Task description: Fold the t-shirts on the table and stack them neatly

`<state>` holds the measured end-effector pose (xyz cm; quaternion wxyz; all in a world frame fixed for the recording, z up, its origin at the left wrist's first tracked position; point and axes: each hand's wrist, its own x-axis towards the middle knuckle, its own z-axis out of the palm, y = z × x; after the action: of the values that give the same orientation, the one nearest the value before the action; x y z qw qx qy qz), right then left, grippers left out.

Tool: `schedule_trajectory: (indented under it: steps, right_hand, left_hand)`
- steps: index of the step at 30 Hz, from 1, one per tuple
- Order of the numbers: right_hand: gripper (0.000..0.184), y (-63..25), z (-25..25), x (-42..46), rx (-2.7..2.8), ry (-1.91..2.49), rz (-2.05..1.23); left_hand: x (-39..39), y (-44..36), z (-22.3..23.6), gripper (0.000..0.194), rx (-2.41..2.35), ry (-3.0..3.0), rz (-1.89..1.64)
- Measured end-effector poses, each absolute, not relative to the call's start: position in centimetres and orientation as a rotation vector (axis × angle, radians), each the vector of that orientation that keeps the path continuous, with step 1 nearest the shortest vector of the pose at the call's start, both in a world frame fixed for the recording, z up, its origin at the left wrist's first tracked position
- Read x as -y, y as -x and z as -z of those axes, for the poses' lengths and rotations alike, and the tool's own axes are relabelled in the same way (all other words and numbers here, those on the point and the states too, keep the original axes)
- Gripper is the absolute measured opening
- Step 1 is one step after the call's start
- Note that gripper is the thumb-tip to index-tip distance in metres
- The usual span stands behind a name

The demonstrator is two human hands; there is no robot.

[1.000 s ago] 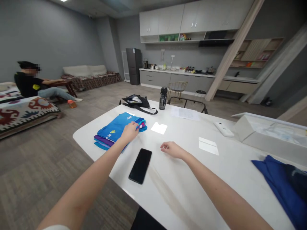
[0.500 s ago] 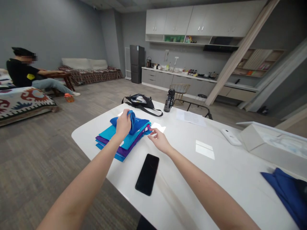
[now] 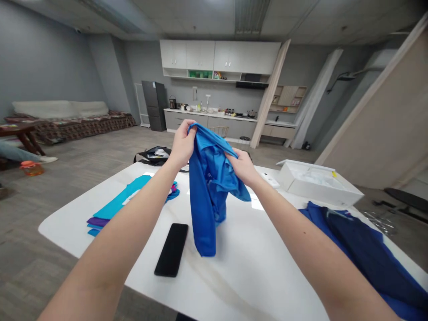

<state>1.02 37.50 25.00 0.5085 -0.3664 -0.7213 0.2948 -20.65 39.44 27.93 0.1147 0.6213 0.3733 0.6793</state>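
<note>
A crumpled blue garment (image 3: 214, 178) hangs above the table, held up by both hands. My left hand (image 3: 183, 141) is closed on its upper left edge, and my right hand (image 3: 243, 167) grips it further down on the right. One long blue panel, perhaps a sleeve, dangles close to the tabletop. Left of it lies a stack of folded clothes (image 3: 122, 196), turquoise on top with purple and blue layers beneath; my left forearm covers part of it. On the white table (image 3: 254, 267) a black phone (image 3: 171, 249) rests below the garment.
Dark blue clothes (image 3: 354, 240) lie at the table's right side. Behind them stands an open white box (image 3: 317, 185), with a white device (image 3: 269, 179) beside it. A black bag (image 3: 154, 154) sits at the far left edge. Kitchen cabinets (image 3: 190, 120) line the back wall.
The blue garment has been lifted off the folded stack and brought right. My right hand, earlier beside the stack, now grips it too. The view has turned right.
</note>
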Motion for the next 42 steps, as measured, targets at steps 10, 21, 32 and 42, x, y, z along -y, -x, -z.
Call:
schedule_trajectory:
  steps: [10,21,32,42]
  right_hand:
    - [0.022,-15.4,-23.9,-36.8,1.625,1.278,-0.271]
    - [0.020,-16.8,-20.8,-33.7,1.466,1.113,-0.884]
    - [0.029,-30.7,-17.6,-35.6,0.882,1.358,-0.253]
    - [0.084,-26.6,-10.2,-31.0,1.865,1.606,-0.311]
  left_hand:
    - [-40.8,8.9,-19.3,0.020,-1.400,-1.963,-1.358]
    - [-34.9,-1.2,-13.0,0.057,-1.218,-2.125,-1.165]
    - [-35.0,6.7,-7.5,0.014,-1.757,-1.906,-0.477]
    - [-34.4,4.3,-19.9,0.018,-1.084,-1.407,-0.767]
